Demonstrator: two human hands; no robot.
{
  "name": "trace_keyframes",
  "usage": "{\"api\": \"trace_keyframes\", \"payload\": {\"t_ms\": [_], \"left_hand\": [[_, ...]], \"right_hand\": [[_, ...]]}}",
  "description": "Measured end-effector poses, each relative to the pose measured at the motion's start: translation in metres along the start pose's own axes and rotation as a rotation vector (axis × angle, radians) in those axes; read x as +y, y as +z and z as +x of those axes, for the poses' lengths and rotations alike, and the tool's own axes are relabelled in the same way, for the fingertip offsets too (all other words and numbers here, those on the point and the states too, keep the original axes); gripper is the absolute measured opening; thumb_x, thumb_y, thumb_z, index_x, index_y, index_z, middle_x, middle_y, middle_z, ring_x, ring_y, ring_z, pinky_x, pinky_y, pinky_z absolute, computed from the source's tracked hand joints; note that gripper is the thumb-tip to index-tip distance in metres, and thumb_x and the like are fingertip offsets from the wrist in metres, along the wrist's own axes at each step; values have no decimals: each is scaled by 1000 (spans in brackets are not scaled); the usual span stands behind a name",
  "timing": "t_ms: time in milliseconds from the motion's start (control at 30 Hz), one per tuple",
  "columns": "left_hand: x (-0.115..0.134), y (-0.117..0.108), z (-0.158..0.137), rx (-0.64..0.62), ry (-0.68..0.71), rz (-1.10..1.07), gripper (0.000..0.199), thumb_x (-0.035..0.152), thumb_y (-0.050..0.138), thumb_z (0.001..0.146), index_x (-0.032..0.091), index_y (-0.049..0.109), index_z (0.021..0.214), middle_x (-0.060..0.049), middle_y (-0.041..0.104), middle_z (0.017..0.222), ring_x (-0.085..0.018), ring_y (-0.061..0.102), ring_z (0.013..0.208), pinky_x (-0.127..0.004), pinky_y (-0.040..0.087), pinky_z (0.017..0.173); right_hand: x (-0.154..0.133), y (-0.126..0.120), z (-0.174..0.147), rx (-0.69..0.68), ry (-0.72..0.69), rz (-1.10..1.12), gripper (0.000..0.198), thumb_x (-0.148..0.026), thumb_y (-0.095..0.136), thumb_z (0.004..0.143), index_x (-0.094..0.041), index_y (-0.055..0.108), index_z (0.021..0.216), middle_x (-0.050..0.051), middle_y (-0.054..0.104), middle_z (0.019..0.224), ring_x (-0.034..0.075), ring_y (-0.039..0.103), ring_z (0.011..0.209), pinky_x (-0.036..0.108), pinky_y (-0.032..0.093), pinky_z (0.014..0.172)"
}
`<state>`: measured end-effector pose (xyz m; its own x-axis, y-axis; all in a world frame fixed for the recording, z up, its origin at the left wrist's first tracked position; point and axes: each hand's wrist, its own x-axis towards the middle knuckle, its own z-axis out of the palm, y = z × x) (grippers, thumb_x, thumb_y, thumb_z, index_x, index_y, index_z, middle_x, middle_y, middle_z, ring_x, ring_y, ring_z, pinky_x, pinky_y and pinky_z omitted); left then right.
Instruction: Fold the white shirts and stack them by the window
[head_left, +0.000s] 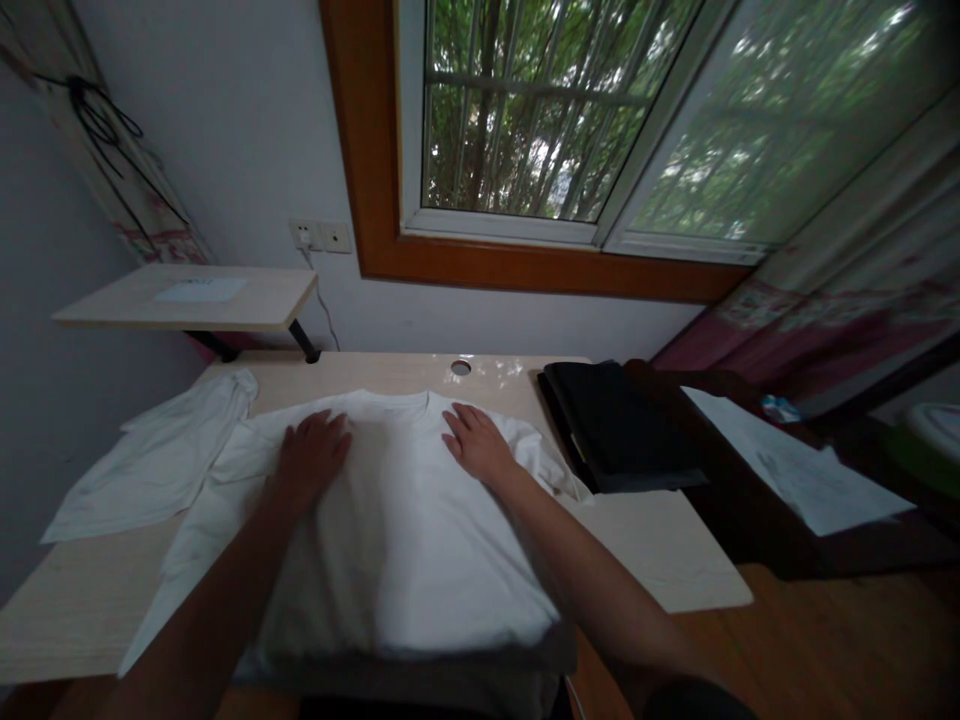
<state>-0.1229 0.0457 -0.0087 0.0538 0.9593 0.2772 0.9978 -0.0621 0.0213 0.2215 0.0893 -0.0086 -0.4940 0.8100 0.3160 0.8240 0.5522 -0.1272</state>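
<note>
A white T-shirt (427, 520) lies spread over the table, its neckline at the far side and its lower part at the near edge. My left hand (313, 455) rests on the shirt's left shoulder area with fingers spread. On the other side of the collar, my right hand (478, 445) lies flat on the cloth, fingers apart. Both palms face down and neither grips the fabric. The shirt's right sleeve is bunched near a black folder. Another piece of white cloth (161, 460) lies crumpled to the left, touching or overlapping the shirt's edge.
The black folder (619, 425) lies at the table's right. A small raised shelf (247, 305) with a paper sheet stands at the back left. Beyond the right edge, a dark surface holds a white sheet (795, 460). A wall socket (320, 236) and window are behind the table (667, 550).
</note>
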Motion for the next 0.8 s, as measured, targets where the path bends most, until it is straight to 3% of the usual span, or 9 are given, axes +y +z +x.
{"api": "trace_keyframes", "payload": {"t_ms": [300, 633, 800], "left_hand": [[6, 19, 32, -28, -93, 23, 58, 49, 33, 103, 18, 48, 150, -19, 43, 159, -33, 36, 150, -59, 26, 121], [3, 18, 39, -55, -85, 22, 61, 48, 32, 102, 17, 45, 153, -19, 39, 163, -33, 31, 152, -61, 24, 122], [0, 20, 38, -37, -61, 30, 61, 48, 30, 103, 16, 45, 153, -19, 38, 163, -33, 32, 152, -61, 25, 121]], "right_hand": [[35, 7, 30, -53, -54, -26, 50, -43, 46, 106, -20, 52, 150, 14, 46, 159, 29, 42, 147, 50, 34, 121], [-8, -4, 20, -48, 47, -125, 45, -29, 41, 105, -14, 55, 145, 18, 51, 154, 31, 47, 141, 47, 37, 116], [-2, -41, -3, 5, 94, -79, 36, -27, 52, 100, -17, 64, 132, 12, 66, 133, 26, 57, 122, 38, 41, 110]]}}
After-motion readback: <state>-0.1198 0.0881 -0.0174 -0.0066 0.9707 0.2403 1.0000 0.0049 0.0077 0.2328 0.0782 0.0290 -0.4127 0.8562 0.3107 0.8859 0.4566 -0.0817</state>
